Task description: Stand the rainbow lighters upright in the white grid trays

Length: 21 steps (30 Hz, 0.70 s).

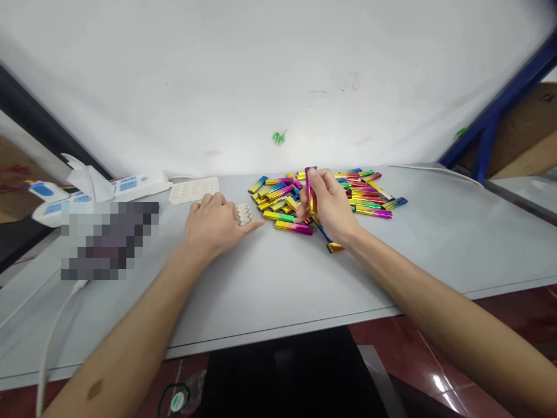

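My right hand [327, 200] is closed around a shiny flat metallic tube [310, 188], purple fading to gold, held upright above a loose pile. The pile's metallic tubes [281, 191] are gold, green, blue, red and purple, some showing dark ends. Left of the pile, my left hand [214, 223] rests over a small white piece with a row of ridges or cells [244, 213], mostly hidden beneath the palm. Its thumb is stretched out toward the pile and the fingers are bent over the surface, not visibly gripping anything.
A white textured sheet or tray [194, 190] lies behind my left hand. Power strips [130, 184] with plugs and cables stand at the left, near a pixelated dark object [115, 238]. A white wall [278, 87] rises behind the grey table [278, 290]. Blue frame bars [491, 133] stand right.
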Each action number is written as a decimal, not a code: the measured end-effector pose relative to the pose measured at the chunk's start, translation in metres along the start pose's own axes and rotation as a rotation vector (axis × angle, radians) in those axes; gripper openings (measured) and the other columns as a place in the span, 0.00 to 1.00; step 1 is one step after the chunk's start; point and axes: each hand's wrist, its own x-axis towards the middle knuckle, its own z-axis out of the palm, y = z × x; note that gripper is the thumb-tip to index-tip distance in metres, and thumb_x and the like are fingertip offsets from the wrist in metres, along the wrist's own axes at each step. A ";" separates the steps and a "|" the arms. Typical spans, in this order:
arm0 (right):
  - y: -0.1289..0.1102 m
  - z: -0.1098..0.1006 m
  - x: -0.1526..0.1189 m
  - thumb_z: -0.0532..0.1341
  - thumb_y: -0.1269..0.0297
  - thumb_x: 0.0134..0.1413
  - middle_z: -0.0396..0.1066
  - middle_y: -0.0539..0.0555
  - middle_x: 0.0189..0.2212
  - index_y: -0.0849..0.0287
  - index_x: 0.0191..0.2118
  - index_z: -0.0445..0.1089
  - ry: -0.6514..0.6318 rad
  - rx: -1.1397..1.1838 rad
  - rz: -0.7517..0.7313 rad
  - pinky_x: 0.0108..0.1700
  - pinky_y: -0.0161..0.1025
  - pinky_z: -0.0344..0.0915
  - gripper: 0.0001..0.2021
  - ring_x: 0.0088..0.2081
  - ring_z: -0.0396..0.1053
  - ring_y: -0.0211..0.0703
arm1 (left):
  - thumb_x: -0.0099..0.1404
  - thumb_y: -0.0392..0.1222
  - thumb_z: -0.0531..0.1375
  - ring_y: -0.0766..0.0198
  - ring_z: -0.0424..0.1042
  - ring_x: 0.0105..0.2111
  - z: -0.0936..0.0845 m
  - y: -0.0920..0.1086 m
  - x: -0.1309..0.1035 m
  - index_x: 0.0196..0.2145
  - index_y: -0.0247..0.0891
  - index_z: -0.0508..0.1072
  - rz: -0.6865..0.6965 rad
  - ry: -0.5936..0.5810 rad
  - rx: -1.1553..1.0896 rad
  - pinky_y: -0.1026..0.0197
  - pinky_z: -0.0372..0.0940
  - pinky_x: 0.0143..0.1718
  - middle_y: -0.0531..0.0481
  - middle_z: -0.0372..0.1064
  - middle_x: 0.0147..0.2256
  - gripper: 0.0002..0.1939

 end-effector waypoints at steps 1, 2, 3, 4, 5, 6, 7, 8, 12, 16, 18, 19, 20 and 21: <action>0.000 0.001 0.000 0.62 0.40 0.58 0.62 0.42 0.23 0.51 0.37 0.57 -0.010 0.026 0.037 0.20 0.33 0.56 0.20 0.18 0.57 0.32 | 0.59 0.74 0.54 0.41 0.66 0.53 -0.001 0.000 0.000 0.28 0.40 0.75 0.000 0.002 -0.034 0.43 0.61 0.52 0.37 0.71 0.46 0.31; -0.001 0.001 -0.001 0.62 0.41 0.58 0.59 0.42 0.22 0.51 0.37 0.58 -0.030 0.041 0.072 0.18 0.32 0.51 0.20 0.16 0.52 0.31 | 0.59 0.73 0.55 0.42 0.66 0.52 -0.002 -0.001 0.000 0.26 0.41 0.74 -0.004 0.002 -0.068 0.44 0.62 0.52 0.38 0.71 0.46 0.31; -0.001 0.002 -0.001 0.61 0.40 0.59 0.57 0.42 0.21 0.52 0.36 0.60 -0.060 0.047 0.107 0.17 0.32 0.47 0.20 0.16 0.48 0.30 | 0.60 0.71 0.55 0.42 0.67 0.51 -0.002 -0.001 0.000 0.24 0.41 0.73 -0.006 0.001 -0.097 0.45 0.63 0.51 0.39 0.71 0.46 0.29; -0.001 0.002 -0.001 0.59 0.39 0.59 0.55 0.42 0.21 0.53 0.35 0.62 -0.091 0.046 0.140 0.17 0.33 0.44 0.20 0.16 0.46 0.30 | 0.61 0.69 0.55 0.43 0.68 0.50 -0.003 -0.001 0.001 0.22 0.41 0.71 -0.007 -0.003 -0.116 0.45 0.63 0.50 0.40 0.71 0.45 0.28; -0.002 0.002 -0.002 0.58 0.38 0.60 0.54 0.43 0.20 0.54 0.33 0.63 -0.115 0.043 0.167 0.18 0.34 0.42 0.22 0.16 0.45 0.30 | 0.63 0.67 0.55 0.44 0.69 0.49 -0.003 -0.001 0.001 0.22 0.41 0.70 -0.005 -0.006 -0.126 0.46 0.64 0.48 0.40 0.72 0.43 0.27; -0.002 0.002 -0.002 0.56 0.36 0.59 0.54 0.44 0.20 0.55 0.31 0.64 -0.131 0.040 0.187 0.18 0.34 0.42 0.25 0.17 0.44 0.31 | 0.64 0.65 0.55 0.45 0.70 0.47 -0.003 -0.001 0.001 0.23 0.41 0.69 0.001 -0.008 -0.129 0.47 0.64 0.47 0.41 0.73 0.40 0.25; -0.001 0.002 -0.002 0.54 0.34 0.59 0.54 0.44 0.20 0.56 0.30 0.64 -0.140 0.038 0.203 0.18 0.35 0.42 0.27 0.17 0.45 0.31 | 0.66 0.62 0.55 0.46 0.71 0.45 -0.002 0.000 0.001 0.25 0.42 0.68 0.009 -0.005 -0.130 0.48 0.65 0.46 0.42 0.73 0.38 0.22; -0.001 0.002 -0.002 0.53 0.33 0.58 0.54 0.45 0.19 0.56 0.28 0.64 -0.147 0.040 0.215 0.19 0.35 0.42 0.28 0.17 0.45 0.31 | 0.66 0.59 0.55 0.48 0.72 0.43 -0.001 0.000 0.001 0.27 0.42 0.67 0.019 -0.003 -0.131 0.49 0.65 0.44 0.43 0.74 0.37 0.19; 0.001 0.001 -0.001 0.52 0.30 0.57 0.52 0.45 0.17 0.55 0.25 0.61 -0.172 0.081 0.225 0.19 0.35 0.43 0.30 0.18 0.44 0.33 | 0.68 0.53 0.54 0.51 0.74 0.37 0.006 0.000 0.001 0.33 0.42 0.68 0.040 -0.019 -0.139 0.52 0.64 0.40 0.46 0.77 0.37 0.13; 0.000 0.002 -0.003 0.54 0.31 0.56 0.49 0.44 0.17 0.55 0.26 0.64 -0.165 0.129 0.250 0.20 0.34 0.49 0.29 0.19 0.45 0.34 | 0.69 0.54 0.51 0.49 0.75 0.36 0.007 -0.001 0.001 0.38 0.43 0.70 0.008 -0.060 -0.098 0.53 0.63 0.36 0.45 0.78 0.37 0.15; 0.000 0.003 -0.003 0.54 0.30 0.55 0.49 0.44 0.17 0.55 0.25 0.64 -0.159 0.139 0.268 0.20 0.34 0.50 0.30 0.19 0.46 0.35 | 0.69 0.54 0.50 0.48 0.75 0.36 0.006 -0.001 0.001 0.40 0.43 0.71 -0.010 -0.076 -0.079 0.54 0.62 0.34 0.44 0.77 0.36 0.16; 0.000 0.004 -0.004 0.54 0.30 0.56 0.48 0.45 0.17 0.55 0.23 0.63 -0.159 0.139 0.274 0.20 0.34 0.50 0.30 0.19 0.46 0.35 | 0.69 0.55 0.49 0.48 0.75 0.36 0.006 -0.001 0.001 0.41 0.43 0.71 -0.013 -0.084 -0.079 0.55 0.62 0.33 0.44 0.77 0.35 0.17; 0.000 0.004 -0.004 0.53 0.30 0.56 0.48 0.45 0.17 0.56 0.21 0.61 -0.160 0.135 0.275 0.20 0.34 0.49 0.31 0.19 0.46 0.34 | 0.69 0.55 0.49 0.49 0.75 0.36 0.006 0.000 0.001 0.42 0.43 0.71 -0.011 -0.092 -0.086 0.55 0.61 0.32 0.44 0.77 0.34 0.17; 0.000 0.004 -0.004 0.53 0.30 0.56 0.47 0.45 0.16 0.56 0.20 0.59 -0.160 0.128 0.272 0.19 0.34 0.47 0.32 0.19 0.45 0.34 | 0.69 0.55 0.49 0.49 0.75 0.35 0.006 0.000 0.000 0.42 0.43 0.71 -0.004 -0.099 -0.097 0.56 0.60 0.31 0.45 0.77 0.34 0.17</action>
